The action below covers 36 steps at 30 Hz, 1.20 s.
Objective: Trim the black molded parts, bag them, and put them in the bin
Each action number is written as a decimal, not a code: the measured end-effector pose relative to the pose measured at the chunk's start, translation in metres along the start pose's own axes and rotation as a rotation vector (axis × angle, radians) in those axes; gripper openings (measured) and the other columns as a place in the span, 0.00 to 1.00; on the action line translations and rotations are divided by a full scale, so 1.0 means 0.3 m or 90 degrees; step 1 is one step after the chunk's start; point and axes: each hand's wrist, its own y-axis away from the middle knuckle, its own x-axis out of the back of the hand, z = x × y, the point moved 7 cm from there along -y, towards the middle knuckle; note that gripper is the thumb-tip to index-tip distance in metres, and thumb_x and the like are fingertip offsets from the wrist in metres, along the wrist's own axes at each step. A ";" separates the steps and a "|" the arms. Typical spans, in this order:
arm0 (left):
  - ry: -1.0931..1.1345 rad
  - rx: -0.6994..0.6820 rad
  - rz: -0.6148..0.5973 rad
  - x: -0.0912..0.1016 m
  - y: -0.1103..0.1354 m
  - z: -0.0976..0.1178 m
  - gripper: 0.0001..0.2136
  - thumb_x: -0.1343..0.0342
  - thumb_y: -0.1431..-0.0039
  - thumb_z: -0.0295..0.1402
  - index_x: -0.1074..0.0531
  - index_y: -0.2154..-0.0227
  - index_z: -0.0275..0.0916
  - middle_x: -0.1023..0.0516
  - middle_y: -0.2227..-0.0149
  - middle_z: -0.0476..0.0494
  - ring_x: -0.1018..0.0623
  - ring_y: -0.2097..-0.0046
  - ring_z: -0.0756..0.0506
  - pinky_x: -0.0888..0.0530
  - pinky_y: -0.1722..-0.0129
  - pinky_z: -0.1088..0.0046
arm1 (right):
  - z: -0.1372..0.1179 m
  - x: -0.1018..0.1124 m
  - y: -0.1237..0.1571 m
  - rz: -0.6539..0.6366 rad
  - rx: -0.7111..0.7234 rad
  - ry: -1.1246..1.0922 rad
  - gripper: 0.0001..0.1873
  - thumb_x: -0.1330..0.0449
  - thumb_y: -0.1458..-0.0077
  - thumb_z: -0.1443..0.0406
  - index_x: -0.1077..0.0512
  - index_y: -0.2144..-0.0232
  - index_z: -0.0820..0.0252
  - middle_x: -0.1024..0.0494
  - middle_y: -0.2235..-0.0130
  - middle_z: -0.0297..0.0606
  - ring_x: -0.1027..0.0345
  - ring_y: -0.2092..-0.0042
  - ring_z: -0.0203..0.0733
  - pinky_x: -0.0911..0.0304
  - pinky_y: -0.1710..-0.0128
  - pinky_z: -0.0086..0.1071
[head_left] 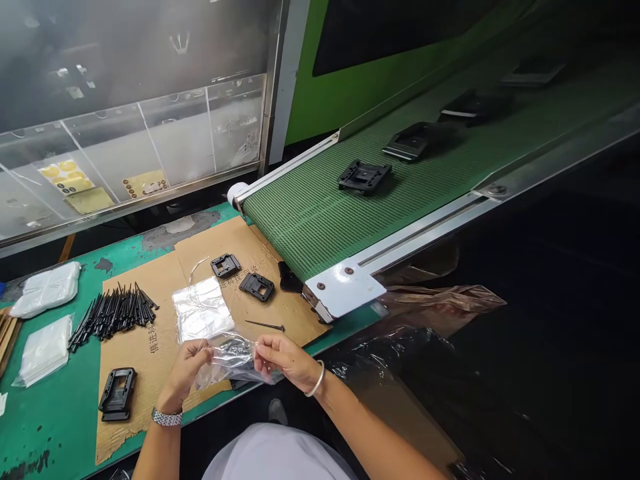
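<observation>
A clear plastic bag is stretched between my two hands at the table's front edge. My left hand pinches its left side, and my right hand grips the right side. Something dark shows through the film; whether it lies inside or behind the bag I cannot tell. Just beyond my hands lies a stack of clear bags. To its right are two black plastic frames, one behind the other. A single thin black pin rests near my right hand.
A pile of black pins and another black frame lie on the left of the cardboard. Further left are bag stacks on the green table. Several black parts sit on the green conveyor, ending beside the cardboard.
</observation>
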 end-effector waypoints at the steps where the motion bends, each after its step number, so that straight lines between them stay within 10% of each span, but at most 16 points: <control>1: -0.007 0.006 -0.009 0.001 0.005 0.002 0.16 0.43 0.58 0.39 0.38 0.90 0.37 0.39 0.86 0.53 0.39 0.79 0.53 0.41 0.77 0.76 | 0.005 -0.005 0.009 -0.024 -0.013 0.003 0.21 0.39 0.59 0.51 0.35 0.78 0.65 0.29 0.79 0.32 0.39 0.80 0.29 0.44 0.79 0.24; 5: -0.025 0.016 -0.035 -0.001 0.019 0.010 0.13 0.43 0.58 0.40 0.33 0.85 0.36 0.33 0.83 0.50 0.36 0.78 0.52 0.39 0.75 0.75 | 0.030 -0.016 0.037 -0.050 -0.032 0.049 0.21 0.35 0.65 0.53 0.38 0.82 0.64 0.32 0.84 0.28 0.44 0.83 0.27 0.49 0.82 0.23; 10: -0.089 -0.127 0.271 0.067 0.080 0.072 0.10 0.45 0.53 0.40 0.32 0.71 0.39 0.30 0.70 0.48 0.32 0.66 0.49 0.36 0.67 0.75 | 0.032 -0.015 0.052 0.035 0.025 0.121 0.24 0.35 0.68 0.52 0.43 0.86 0.61 0.42 0.87 0.23 0.53 0.83 0.25 0.59 0.84 0.23; 16: 0.063 0.043 -0.078 -0.216 0.110 -0.044 0.12 0.42 0.54 0.40 0.33 0.80 0.36 0.33 0.80 0.51 0.35 0.75 0.52 0.38 0.74 0.76 | 0.000 -0.067 0.065 0.055 0.134 0.351 0.21 0.35 0.64 0.57 0.42 0.87 0.62 0.42 0.84 0.25 0.53 0.79 0.28 0.57 0.80 0.24; 20: 0.337 0.055 0.100 -0.197 0.099 -0.126 0.09 0.42 0.55 0.35 0.34 0.81 0.37 0.31 0.79 0.50 0.32 0.74 0.52 0.34 0.72 0.76 | 0.047 -0.059 0.037 0.049 0.106 0.231 0.22 0.39 0.61 0.54 0.45 0.88 0.60 0.42 0.87 0.25 0.52 0.82 0.27 0.56 0.82 0.24; 24: 0.492 0.100 0.253 -0.147 0.109 -0.208 0.07 0.43 0.57 0.33 0.36 0.80 0.39 0.31 0.78 0.50 0.31 0.75 0.51 0.32 0.69 0.71 | 0.083 0.058 0.005 0.297 0.090 0.052 0.21 0.43 0.61 0.51 0.48 0.85 0.58 0.39 0.85 0.27 0.46 0.83 0.30 0.51 0.84 0.24; 29: 0.282 -0.001 0.245 -0.142 0.114 -0.205 0.17 0.40 0.62 0.33 0.40 0.67 0.42 0.35 0.79 0.57 0.34 0.76 0.53 0.36 0.73 0.75 | 0.079 0.075 -0.046 0.363 0.143 0.089 0.14 0.49 0.55 0.53 0.46 0.75 0.56 0.42 0.82 0.23 0.50 0.83 0.29 0.52 0.84 0.23; 36: -0.166 -0.039 0.506 -0.028 0.149 -0.230 0.23 0.48 0.52 0.42 0.43 0.54 0.40 0.31 0.67 0.43 0.30 0.65 0.43 0.36 0.67 0.65 | 0.055 -0.023 -0.091 0.254 0.188 0.296 0.06 0.43 0.58 0.64 0.36 0.81 0.58 0.47 0.88 0.23 0.55 0.83 0.29 0.59 0.80 0.25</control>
